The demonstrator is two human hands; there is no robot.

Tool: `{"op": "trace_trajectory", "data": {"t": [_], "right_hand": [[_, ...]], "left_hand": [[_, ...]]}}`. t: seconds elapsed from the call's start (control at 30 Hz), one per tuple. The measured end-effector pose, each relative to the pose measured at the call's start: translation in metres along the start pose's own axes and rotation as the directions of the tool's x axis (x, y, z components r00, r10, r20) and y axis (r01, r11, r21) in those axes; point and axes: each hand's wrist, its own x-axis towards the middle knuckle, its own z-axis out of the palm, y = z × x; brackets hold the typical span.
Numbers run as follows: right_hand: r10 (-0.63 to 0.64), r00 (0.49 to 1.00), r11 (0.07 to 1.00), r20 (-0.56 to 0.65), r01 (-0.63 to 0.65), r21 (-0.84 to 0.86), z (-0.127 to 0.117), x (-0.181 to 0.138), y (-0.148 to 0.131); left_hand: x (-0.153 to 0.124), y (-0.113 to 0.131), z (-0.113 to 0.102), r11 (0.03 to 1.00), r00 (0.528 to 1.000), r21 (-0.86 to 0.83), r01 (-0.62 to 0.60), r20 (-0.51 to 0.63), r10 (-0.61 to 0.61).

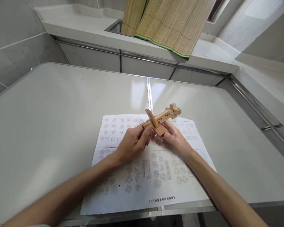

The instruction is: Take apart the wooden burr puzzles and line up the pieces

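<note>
Both my hands hold a small wooden model aeroplane (162,117) over a printed sheet. My left hand (134,142) pinches its lower left end between thumb and fingers. My right hand (176,138) grips the flat reddish-brown wing piece near its corner, with the other fingers partly hidden underneath. From its body, a long light wooden bar, short blocks stick out in a cross shape at the far right end. A thin upright slat crosses the body near my left thumb. Below lies the white instruction sheet (123,201), covered in rows of small line drawings.
The sheet rests on a pale folding table (49,126) with a metal seam (149,94) down its middle. Behind stands a white ledge (85,30), where a green-edged bamboo mat (168,26) hangs over the front. Grey tiled wall (11,28) rises at the left.
</note>
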Motion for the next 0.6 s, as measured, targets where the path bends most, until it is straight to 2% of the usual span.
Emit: {"op": "trace_trajectory", "data": {"t": [0.3,0.43,0.6], "right_hand": [[-0.019,0.998,0.998,-0.064,0.015,-0.065,0.001,0.0007,-0.0022],[-0.007,0.997,0.992,-0.079,-0.003,-0.126,-0.001,0.0019,0.0022],[0.005,0.998,0.994,-0.069,-0.012,-0.105,-0.0009,0.0016,0.0015]], "left_hand": [[0.0,0.0045,-0.0003,0.998,0.999,-0.037,0.043,-0.025,-0.044],[0.0017,0.0038,-0.0016,0.988,0.986,-0.083,0.126,-0.102,-0.135],[0.0062,-0.0007,-0.0043,0.965,0.957,-0.203,0.164,-0.204,-0.205]]}}
